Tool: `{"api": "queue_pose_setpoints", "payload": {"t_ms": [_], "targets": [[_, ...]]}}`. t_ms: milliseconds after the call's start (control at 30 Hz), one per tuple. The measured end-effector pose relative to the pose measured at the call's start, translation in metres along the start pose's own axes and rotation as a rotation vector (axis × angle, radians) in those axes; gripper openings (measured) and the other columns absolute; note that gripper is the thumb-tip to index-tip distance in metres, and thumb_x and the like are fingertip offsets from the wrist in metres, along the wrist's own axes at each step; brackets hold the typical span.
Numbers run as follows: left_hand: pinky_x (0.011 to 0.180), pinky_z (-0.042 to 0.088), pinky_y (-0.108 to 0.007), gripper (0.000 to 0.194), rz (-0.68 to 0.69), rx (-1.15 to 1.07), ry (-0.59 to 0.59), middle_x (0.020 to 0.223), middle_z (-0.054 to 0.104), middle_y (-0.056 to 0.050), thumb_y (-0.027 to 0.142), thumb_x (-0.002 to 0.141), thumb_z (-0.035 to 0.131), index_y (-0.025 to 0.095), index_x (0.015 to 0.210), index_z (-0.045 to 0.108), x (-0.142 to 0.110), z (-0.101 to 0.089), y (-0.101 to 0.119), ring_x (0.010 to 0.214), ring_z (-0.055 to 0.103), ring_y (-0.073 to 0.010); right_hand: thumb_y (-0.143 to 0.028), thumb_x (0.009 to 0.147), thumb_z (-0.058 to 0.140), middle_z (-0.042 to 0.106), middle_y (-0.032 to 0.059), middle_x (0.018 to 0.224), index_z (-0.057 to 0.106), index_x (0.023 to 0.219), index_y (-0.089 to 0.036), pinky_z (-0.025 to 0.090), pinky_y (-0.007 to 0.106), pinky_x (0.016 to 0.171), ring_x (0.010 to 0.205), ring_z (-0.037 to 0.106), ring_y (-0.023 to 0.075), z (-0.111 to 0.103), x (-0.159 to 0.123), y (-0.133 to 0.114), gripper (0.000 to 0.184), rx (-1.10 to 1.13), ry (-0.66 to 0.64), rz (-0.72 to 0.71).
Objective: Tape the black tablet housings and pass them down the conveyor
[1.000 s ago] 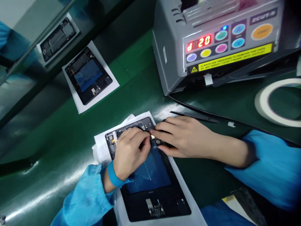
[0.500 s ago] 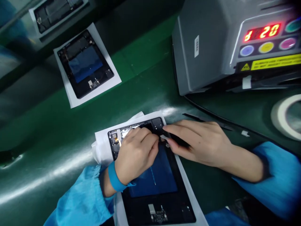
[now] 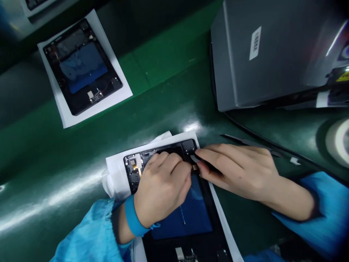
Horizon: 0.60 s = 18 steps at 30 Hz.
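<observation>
An opened tablet [image 3: 160,249] lies on a white sheet [image 3: 226,233], its circuit parts and a dark blue panel [image 3: 195,214] exposed. My left hand [image 3: 163,187], with a blue band at the wrist, rests over its upper part. The fingers are curled together, and what they hold, if anything, is hidden. At the tablet's upper right edge, my right hand [image 3: 240,169] pinches a small pale strip [image 3: 194,158] between thumb and fingertips. That strip looks like tape, lying close to the black frame. Crumpled white material [image 3: 110,185] sticks out at the tablet's left.
Another opened tablet [image 3: 81,69] lies on white paper at the upper left. A grey machine [image 3: 240,65] stands at the upper right, with a black cable [image 3: 253,133] running below it. Dark tweezers [image 3: 245,141] lie behind my right hand, and a white tape roll [image 3: 339,142] sits far right.
The view has shifted, so the machine's display has left the picture. Both hands keep nearly the same place on the tablet, and the pale strip stays in my right fingertips.
</observation>
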State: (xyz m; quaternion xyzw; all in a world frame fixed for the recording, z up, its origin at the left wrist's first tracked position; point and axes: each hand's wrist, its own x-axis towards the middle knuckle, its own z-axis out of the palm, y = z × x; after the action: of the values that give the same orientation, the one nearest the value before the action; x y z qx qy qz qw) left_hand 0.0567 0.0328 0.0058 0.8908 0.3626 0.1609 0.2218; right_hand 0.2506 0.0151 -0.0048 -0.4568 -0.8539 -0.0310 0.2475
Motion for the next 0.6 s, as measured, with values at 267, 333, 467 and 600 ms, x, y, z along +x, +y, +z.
{"api": "queue_pose_setpoints", "payload": {"t_ms": [267,333,467,600], "targets": [[0.066,0.045,-0.033,0.015,-0.004,0.003,-0.002,0.078,0.060,-0.004,0.016,0.089,0.050,0.015,0.081,0.062,0.0003,0.0002,0.0003,0.071,0.053,-0.0166,-0.017,0.082,0.064,0.070,-0.0005,0.078,0.064,0.090,-0.015,0.043,0.024,0.051,0.058,0.061,0.0081,0.0006,0.0006,0.0001,0.009,-0.031,0.006,-0.010],[0.067,0.045,-0.033,0.015,-0.004,0.006,-0.003,0.077,0.060,-0.004,0.016,0.089,0.050,0.015,0.080,0.063,0.0004,0.0001,0.0006,0.071,0.053,-0.0167,-0.017,0.081,0.064,0.070,-0.0004,0.078,0.064,0.090,-0.015,0.043,0.024,0.051,0.057,0.061,0.0082,0.0006,0.0003,0.0001,0.009,-0.038,0.013,-0.010],[0.067,0.045,-0.034,0.015,-0.012,0.006,-0.011,0.078,0.060,-0.004,0.015,0.089,0.051,0.015,0.080,0.063,0.0004,-0.0001,0.0013,0.072,0.053,-0.0171,-0.017,0.081,0.065,0.070,-0.0004,0.078,0.064,0.089,-0.015,0.043,0.024,0.051,0.057,0.061,0.0080,0.0006,-0.0004,0.0001,0.009,-0.030,0.020,-0.015],[0.067,0.044,-0.033,0.014,-0.009,0.005,-0.016,0.078,0.060,-0.004,0.016,0.089,0.051,0.015,0.081,0.063,0.0002,-0.0004,0.0011,0.071,0.052,-0.0169,-0.017,0.081,0.065,0.070,-0.0001,0.078,0.064,0.089,-0.015,0.042,0.024,0.050,0.057,0.060,0.0081,0.0009,0.0001,0.0002,0.009,-0.033,0.025,-0.011]]}}
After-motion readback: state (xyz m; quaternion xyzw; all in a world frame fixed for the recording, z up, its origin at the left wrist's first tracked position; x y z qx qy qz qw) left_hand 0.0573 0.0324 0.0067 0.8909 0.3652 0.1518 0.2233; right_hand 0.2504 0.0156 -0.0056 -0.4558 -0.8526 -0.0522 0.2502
